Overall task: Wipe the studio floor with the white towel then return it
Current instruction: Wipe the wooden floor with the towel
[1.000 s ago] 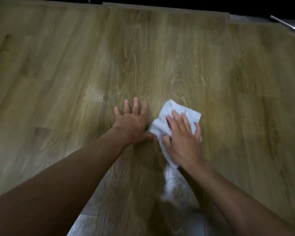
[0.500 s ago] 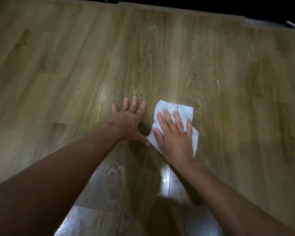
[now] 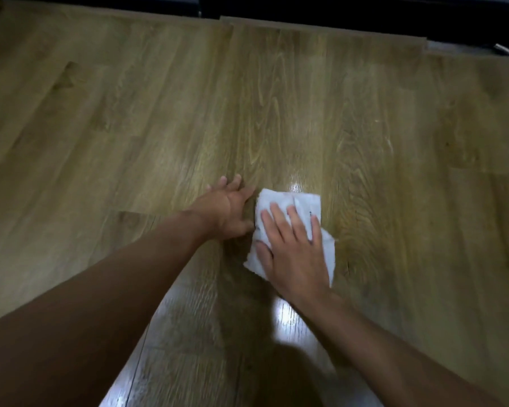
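White towel (image 3: pixel 291 201) flat on floor (image 3: pixel 394 142) beneath spread right-hand fingers (image 3: pixel 279 221).

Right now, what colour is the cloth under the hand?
White; the crumpled cloth towel shows best in the head view.

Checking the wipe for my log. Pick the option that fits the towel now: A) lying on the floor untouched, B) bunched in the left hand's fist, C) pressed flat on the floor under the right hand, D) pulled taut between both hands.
C: the right hand lies spread, palm down, on the towel, flat on the floor; the left hand rests on bare wood beside it.
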`<state>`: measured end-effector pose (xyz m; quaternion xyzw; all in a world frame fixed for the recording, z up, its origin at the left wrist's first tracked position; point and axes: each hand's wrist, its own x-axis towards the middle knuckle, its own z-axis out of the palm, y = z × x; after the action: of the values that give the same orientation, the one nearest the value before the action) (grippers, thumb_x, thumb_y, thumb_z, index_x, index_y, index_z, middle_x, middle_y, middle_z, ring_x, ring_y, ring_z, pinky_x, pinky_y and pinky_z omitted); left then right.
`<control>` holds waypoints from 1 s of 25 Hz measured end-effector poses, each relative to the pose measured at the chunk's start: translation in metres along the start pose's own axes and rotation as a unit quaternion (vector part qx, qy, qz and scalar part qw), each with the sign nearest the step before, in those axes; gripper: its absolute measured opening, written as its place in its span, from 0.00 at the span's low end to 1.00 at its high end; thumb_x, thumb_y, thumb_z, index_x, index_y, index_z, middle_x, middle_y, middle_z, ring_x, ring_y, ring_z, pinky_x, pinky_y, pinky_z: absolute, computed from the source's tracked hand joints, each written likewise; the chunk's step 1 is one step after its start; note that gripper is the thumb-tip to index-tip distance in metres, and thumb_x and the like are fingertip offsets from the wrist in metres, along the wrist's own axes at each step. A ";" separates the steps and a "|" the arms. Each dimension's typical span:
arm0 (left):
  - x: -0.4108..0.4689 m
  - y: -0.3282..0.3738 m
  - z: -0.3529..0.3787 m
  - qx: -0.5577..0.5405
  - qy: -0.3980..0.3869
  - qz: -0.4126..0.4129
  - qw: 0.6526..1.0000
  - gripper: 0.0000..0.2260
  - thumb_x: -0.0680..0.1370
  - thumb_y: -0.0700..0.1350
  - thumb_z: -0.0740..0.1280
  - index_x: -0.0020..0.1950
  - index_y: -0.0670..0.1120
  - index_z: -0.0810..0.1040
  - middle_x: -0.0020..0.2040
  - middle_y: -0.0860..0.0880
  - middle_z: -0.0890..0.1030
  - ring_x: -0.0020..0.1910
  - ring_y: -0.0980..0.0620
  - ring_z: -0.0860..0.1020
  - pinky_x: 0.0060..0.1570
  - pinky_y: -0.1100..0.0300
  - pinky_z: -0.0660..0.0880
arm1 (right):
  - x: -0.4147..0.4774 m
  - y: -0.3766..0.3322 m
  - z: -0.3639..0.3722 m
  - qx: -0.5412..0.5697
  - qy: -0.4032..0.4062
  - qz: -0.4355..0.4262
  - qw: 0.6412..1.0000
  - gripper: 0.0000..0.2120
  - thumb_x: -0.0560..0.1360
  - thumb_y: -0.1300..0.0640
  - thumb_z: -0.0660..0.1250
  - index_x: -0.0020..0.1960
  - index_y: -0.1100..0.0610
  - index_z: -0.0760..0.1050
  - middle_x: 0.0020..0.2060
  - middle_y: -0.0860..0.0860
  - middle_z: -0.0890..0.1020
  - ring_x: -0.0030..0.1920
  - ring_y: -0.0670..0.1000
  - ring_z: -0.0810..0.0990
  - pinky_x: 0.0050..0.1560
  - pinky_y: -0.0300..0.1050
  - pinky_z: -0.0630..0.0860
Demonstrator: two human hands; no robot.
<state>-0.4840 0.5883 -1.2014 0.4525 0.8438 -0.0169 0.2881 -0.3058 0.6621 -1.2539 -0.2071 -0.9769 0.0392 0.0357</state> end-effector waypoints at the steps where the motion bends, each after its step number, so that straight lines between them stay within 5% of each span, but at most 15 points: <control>1: 0.004 0.004 0.001 -0.006 0.010 0.000 1.000 0.39 0.75 0.56 0.64 0.79 0.50 0.46 0.79 0.41 0.50 0.77 0.37 0.50 0.73 0.41 0.54 | 0.010 0.001 -0.002 0.003 -0.008 -0.009 1.000 0.27 0.81 0.42 0.47 0.77 0.50 0.60 0.76 0.49 0.63 0.77 0.54 0.57 0.74 0.62 0.51; 7: 0.020 0.010 -0.008 0.029 0.166 0.062 0.984 0.26 0.81 0.46 0.52 0.78 0.43 0.52 0.79 0.44 0.54 0.77 0.46 0.55 0.73 0.43 0.56 | 0.122 -0.004 -0.010 -0.009 -0.120 -0.010 0.993 0.39 0.77 0.39 0.58 0.80 0.49 0.41 0.79 0.48 0.45 0.78 0.54 0.40 0.75 0.62 0.39; 10: 0.006 0.003 0.006 0.031 0.198 0.107 0.974 0.23 0.80 0.51 0.52 0.74 0.44 0.62 0.74 0.46 0.66 0.68 0.45 0.72 0.61 0.50 0.70 | 0.075 -0.024 -0.005 -0.025 -0.082 0.017 0.996 0.39 0.76 0.36 0.54 0.80 0.53 0.47 0.79 0.52 0.51 0.79 0.54 0.42 0.75 0.61 0.39; 12: -0.019 -0.001 0.034 0.017 0.203 0.151 0.967 0.24 0.81 0.53 0.51 0.75 0.46 0.63 0.76 0.47 0.64 0.68 0.48 0.73 0.54 0.53 0.75 | 0.036 -0.034 -0.002 -0.022 -0.050 0.025 0.998 0.34 0.77 0.39 0.48 0.78 0.55 0.55 0.77 0.53 0.60 0.79 0.55 0.47 0.75 0.62 0.43; 15: 0.002 -0.019 0.043 -0.005 0.206 0.120 0.971 0.24 0.83 0.50 0.48 0.78 0.45 0.56 0.79 0.48 0.56 0.77 0.52 0.56 0.70 0.54 0.65 | 0.065 -0.032 0.003 -0.023 -0.051 0.014 0.998 0.29 0.80 0.46 0.45 0.78 0.55 0.55 0.76 0.50 0.61 0.79 0.54 0.47 0.75 0.60 0.42; 18: 0.054 -0.027 0.006 -0.008 0.231 0.020 0.973 0.23 0.83 0.46 0.48 0.78 0.42 0.55 0.78 0.46 0.58 0.77 0.51 0.55 0.76 0.51 0.51 | 0.146 -0.024 0.004 -0.029 -0.083 0.004 0.996 0.33 0.78 0.41 0.54 0.79 0.52 0.51 0.79 0.48 0.52 0.79 0.52 0.43 0.75 0.59 0.40; 22: 0.039 -0.049 -0.007 -0.016 0.278 0.063 0.958 0.20 0.80 0.47 0.56 0.71 0.43 0.70 0.68 0.46 0.74 0.64 0.48 0.75 0.63 0.57 0.66 | 0.137 -0.049 0.003 -0.040 -0.104 0.016 0.994 0.39 0.74 0.35 0.45 0.80 0.53 0.46 0.79 0.50 0.46 0.79 0.55 0.41 0.75 0.63 0.41; 25: -0.012 -0.050 0.006 0.008 0.177 0.086 0.980 0.21 0.79 0.50 0.56 0.72 0.47 0.68 0.70 0.48 0.72 0.64 0.44 0.75 0.58 0.52 0.73 | 0.084 -0.065 -0.007 -0.029 -0.139 -0.006 0.990 0.36 0.78 0.38 0.45 0.79 0.54 0.42 0.79 0.52 0.42 0.78 0.56 0.37 0.74 0.64 0.38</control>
<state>-0.5144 0.5479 -1.2119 0.5215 0.8391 0.0819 0.1310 -0.4085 0.6375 -1.2369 -0.1947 -0.9743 0.0390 -0.1067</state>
